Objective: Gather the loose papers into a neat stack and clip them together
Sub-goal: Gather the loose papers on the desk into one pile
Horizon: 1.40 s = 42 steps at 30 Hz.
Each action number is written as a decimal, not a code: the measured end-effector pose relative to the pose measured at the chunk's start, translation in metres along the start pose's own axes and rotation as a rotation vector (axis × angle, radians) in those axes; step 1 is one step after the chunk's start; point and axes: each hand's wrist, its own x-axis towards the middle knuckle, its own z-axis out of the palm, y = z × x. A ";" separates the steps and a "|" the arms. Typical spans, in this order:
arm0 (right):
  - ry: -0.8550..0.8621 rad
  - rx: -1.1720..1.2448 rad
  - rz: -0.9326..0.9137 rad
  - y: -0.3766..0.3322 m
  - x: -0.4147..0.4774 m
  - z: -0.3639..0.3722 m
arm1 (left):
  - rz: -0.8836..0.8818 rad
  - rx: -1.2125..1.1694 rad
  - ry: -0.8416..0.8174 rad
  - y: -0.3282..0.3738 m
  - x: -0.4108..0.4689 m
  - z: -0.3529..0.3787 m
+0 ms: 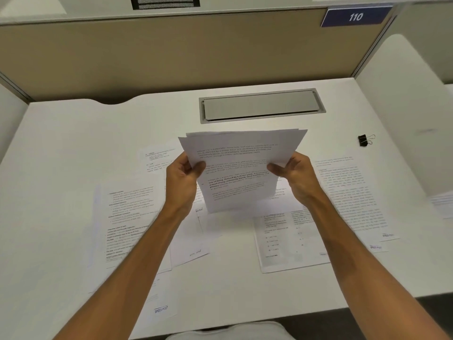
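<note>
White sheets fill the middle of the view: a stack (pixel 241 168) of printed papers held up off the surface (pixel 61 148), tilted toward the person, its top edges fanned and uneven. The left hand (pixel 182 181) grips the stack's left edge, thumb pressed on the front page and fingers curled behind. The right hand (pixel 293 176) holds the right edge the same way, thumb on the front, the rest wrapped behind the pages. Both are closed on the paper, and both forearms reach in from the near edge.

More loose sheets lie flat on the surface below. One page (pixel 130 222) sits to the left under the left forearm, another (pixel 158 155) lies farther back just left of the stack, and a small one (pixel 161 307) marked with a blue stamp hangs at the near edge. A page with columns (pixel 289 239) lies under the right wrist, and a densely printed page (pixel 353 195) lies to the right; their text is too blurred to read.

A black clip (pixel 365 140) rests on the surface at the far right, well apart from the papers and from both hands. Behind the stack a grey hatch (pixel 261 105) is set into the surface, shut. A beige partition (pixel 171 50) rises at the back, with a blue sign (pixel 355 17) reading 110.
</note>
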 end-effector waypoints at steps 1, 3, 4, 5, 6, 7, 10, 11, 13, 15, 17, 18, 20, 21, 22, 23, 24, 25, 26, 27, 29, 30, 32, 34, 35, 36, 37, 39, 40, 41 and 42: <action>-0.006 -0.015 0.007 -0.001 0.000 0.000 | 0.016 0.000 -0.009 0.003 -0.001 0.001; 0.004 -0.023 0.011 -0.003 -0.001 -0.001 | 0.048 -0.004 -0.041 0.010 -0.002 0.001; 0.017 -0.021 0.010 -0.003 -0.002 -0.001 | 0.053 -0.009 -0.064 0.014 -0.001 0.000; 0.034 -0.019 0.010 -0.003 -0.002 -0.001 | 0.045 -0.014 -0.091 0.015 0.000 -0.001; 0.049 -0.018 0.009 -0.002 -0.003 -0.001 | 0.025 -0.014 -0.120 0.015 0.000 -0.003; 0.062 -0.014 0.010 -0.001 -0.003 0.000 | -0.004 -0.007 -0.147 0.012 0.001 -0.004; 0.069 0.008 0.009 0.003 -0.005 0.001 | -0.091 0.072 -0.178 -0.007 0.001 -0.005; 0.061 0.006 0.009 0.004 -0.005 0.002 | -0.116 0.096 -0.176 -0.014 -0.001 -0.003; 0.044 -0.011 0.022 0.007 -0.006 0.005 | -0.163 0.140 -0.156 -0.026 -0.005 0.000; 0.034 -0.012 0.057 0.013 -0.008 0.009 | -0.188 0.181 -0.143 -0.036 -0.009 0.004; 0.026 -0.021 0.087 0.020 -0.010 0.013 | -0.200 0.207 -0.132 -0.044 -0.013 0.008; 0.024 -0.032 0.097 0.022 -0.011 0.014 | -0.207 0.217 -0.123 -0.046 -0.015 0.010; 0.032 -0.042 0.107 0.026 -0.013 0.016 | -0.216 0.231 -0.091 -0.048 -0.018 0.014; 0.045 -0.040 0.111 0.026 -0.014 0.017 | -0.210 0.240 -0.069 -0.048 -0.019 0.015; 0.060 -0.035 0.109 0.026 -0.014 0.016 | -0.195 0.250 -0.049 -0.048 -0.019 0.015; 0.074 -0.029 0.103 0.025 -0.015 0.016 | -0.178 0.259 -0.031 -0.048 -0.019 0.016; 0.083 -0.024 0.096 0.025 -0.015 0.015 | -0.163 0.266 -0.016 -0.048 -0.019 0.016; 0.090 -0.018 0.093 0.026 -0.017 0.014 | -0.152 0.273 -0.008 -0.048 -0.021 0.017; 0.092 -0.016 0.094 0.027 -0.018 0.013 | -0.145 0.278 -0.005 -0.049 -0.022 0.018; 0.085 -0.023 0.101 0.028 -0.020 0.013 | -0.144 0.281 -0.008 -0.049 -0.025 0.019; 0.056 -0.072 0.128 0.032 -0.023 0.014 | -0.158 0.306 -0.006 -0.051 -0.029 0.023; 0.052 -0.094 0.140 0.034 -0.024 0.014 | -0.160 0.328 0.013 -0.052 -0.030 0.024; 0.071 -0.117 0.141 0.032 -0.024 0.013 | -0.131 0.350 0.059 -0.051 -0.030 0.027; 0.098 -0.138 0.128 0.026 -0.020 0.007 | -0.079 0.339 0.076 -0.049 -0.028 0.031; 0.113 -0.146 0.122 0.025 -0.018 0.003 | -0.056 0.340 0.071 -0.047 -0.027 0.033; 0.133 -0.151 0.123 0.024 -0.015 -0.002 | -0.041 0.346 0.067 -0.046 -0.024 0.037; 0.158 -0.154 0.137 0.023 -0.012 -0.008 | -0.040 0.352 0.067 -0.046 -0.021 0.041; 0.207 -0.206 0.191 0.026 -0.005 -0.018 | -0.083 0.370 0.071 -0.049 -0.014 0.051; 0.223 -0.256 0.226 0.028 -0.001 -0.022 | -0.123 0.382 0.067 -0.052 -0.010 0.056; 0.229 -0.314 0.264 0.031 0.002 -0.025 | -0.168 0.393 0.060 -0.056 -0.007 0.062; 0.227 -0.382 0.299 0.035 0.005 -0.028 | -0.211 0.404 0.053 -0.060 -0.004 0.068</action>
